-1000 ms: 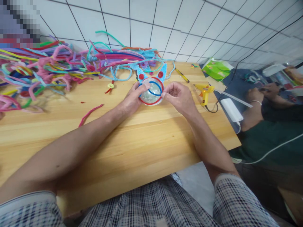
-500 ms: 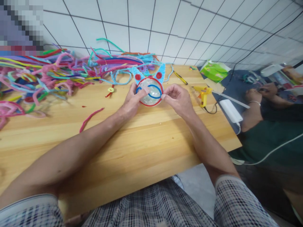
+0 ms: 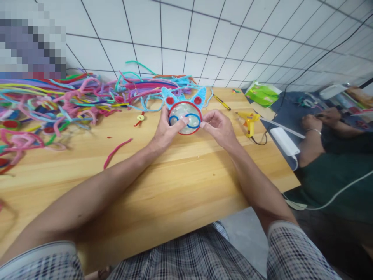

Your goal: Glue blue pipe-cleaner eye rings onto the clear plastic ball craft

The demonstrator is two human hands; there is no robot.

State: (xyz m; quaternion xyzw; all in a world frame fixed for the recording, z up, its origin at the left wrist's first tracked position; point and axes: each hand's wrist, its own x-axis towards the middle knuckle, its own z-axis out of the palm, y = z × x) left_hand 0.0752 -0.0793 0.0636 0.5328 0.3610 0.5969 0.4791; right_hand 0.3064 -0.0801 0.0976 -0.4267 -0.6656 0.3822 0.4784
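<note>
A round clear disc with a red fuzzy rim and two light blue pipe-cleaner ears, each with a red dot, is held upright over the wooden table. My left hand grips it from the left, thumb across the front. Beneath that thumb, dark blue pipe-cleaner glasses, two joined loops, lie across the disc's face. At the right rim, thumb and forefinger of my right hand are pinched together at the glasses' outer loop. A red pipe-cleaner piece lies left of my hands.
Many coloured pipe cleaners heap along the wall at left. A yellow utility knife, a yellow glue gun and a green packet lie to the right. Beside a white power strip, another person's hands work at the dark table.
The blue glasses have turned from tilted to nearly level across the disc. Both hands stay on the piece, and the whole view has shifted slightly.
</note>
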